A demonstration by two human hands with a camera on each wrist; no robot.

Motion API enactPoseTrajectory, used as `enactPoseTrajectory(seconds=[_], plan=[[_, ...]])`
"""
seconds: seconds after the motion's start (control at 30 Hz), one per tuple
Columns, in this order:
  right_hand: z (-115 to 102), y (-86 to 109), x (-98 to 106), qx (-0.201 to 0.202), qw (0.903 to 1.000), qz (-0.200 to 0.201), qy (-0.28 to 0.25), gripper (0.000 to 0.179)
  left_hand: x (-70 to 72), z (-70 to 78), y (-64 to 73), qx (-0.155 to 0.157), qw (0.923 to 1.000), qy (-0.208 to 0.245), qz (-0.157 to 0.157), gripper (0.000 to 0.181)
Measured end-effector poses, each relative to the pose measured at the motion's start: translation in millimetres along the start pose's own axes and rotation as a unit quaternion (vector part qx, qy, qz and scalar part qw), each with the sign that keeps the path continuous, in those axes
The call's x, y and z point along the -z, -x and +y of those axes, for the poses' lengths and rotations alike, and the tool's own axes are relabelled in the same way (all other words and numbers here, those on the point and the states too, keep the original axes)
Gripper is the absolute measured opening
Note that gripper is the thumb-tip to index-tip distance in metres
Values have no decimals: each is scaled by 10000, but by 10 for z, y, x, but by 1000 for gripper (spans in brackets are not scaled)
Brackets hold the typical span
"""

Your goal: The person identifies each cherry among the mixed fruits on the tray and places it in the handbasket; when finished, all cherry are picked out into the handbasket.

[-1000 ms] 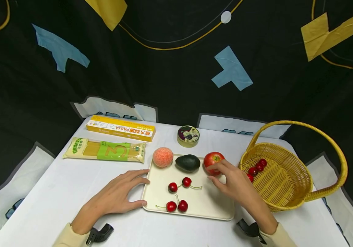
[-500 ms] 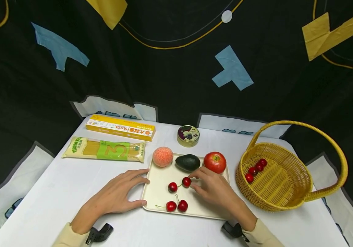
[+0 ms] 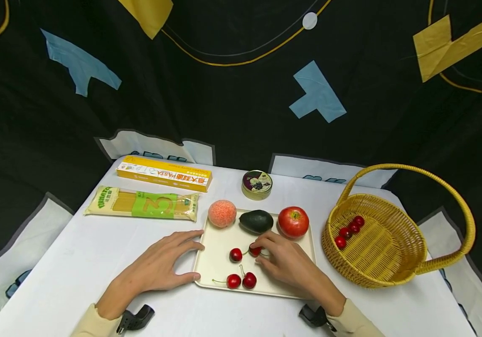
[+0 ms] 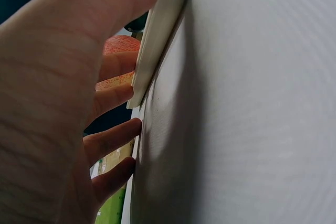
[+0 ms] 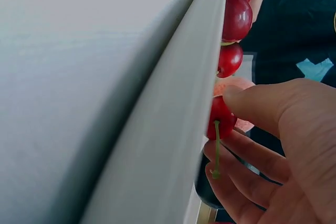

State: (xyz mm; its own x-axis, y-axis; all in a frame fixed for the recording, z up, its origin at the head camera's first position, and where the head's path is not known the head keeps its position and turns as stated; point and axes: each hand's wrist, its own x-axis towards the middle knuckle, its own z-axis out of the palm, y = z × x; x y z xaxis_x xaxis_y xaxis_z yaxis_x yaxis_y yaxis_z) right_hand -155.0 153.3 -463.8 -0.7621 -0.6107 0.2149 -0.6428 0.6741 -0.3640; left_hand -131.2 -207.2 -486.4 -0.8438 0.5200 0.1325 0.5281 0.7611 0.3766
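Note:
My right hand (image 3: 285, 260) reaches over the cream tray (image 3: 285, 290), thumb and fingers pinching a cherry (image 5: 222, 116) whose green stem hangs free in the right wrist view. Part of that cherry is hidden by the fingers in the head view. Another cherry (image 3: 236, 255) lies just left of it, and a pair of cherries (image 3: 241, 281) sits nearer the tray's front edge. My left hand (image 3: 158, 264) rests at the tray's left side, fingers spread, with fingertips and thumb against the rim (image 4: 157, 40).
A peach (image 3: 222, 214), an avocado (image 3: 256, 222) and an apple (image 3: 293, 222) line the tray's back. Right of it stands a handled wicker basket (image 3: 382, 276) with several cherries (image 3: 345, 233). Behind are a round tin (image 3: 257, 185), a pasta box (image 3: 164, 174) and a pasta bag (image 3: 143, 204).
My right hand has moved left and toward me from beside the apple and basket to the back right cherry, and its fingers have closed on it. My left hand has stayed put.

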Motion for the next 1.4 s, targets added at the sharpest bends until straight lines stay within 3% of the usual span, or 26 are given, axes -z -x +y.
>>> enactPoseTrajectory(seconds=[0.6,0.93,1.13,1.4], plan=[[40,47,57,-224,9997,-71,3,27,-3,3,-21,-18,10000,-45,-28,58],[108,129,234,-132,9999,96,-30,27,-9,0,-9,-5,10000,-72,15,58],[159,193,412,-194,9990,406,24,29,-5,-3,-6,-3,10000,-72,20,59],[356,316,643,-85,9929,1188,24,37,-15,-3,-17,42,9999,-82,-75,59]])
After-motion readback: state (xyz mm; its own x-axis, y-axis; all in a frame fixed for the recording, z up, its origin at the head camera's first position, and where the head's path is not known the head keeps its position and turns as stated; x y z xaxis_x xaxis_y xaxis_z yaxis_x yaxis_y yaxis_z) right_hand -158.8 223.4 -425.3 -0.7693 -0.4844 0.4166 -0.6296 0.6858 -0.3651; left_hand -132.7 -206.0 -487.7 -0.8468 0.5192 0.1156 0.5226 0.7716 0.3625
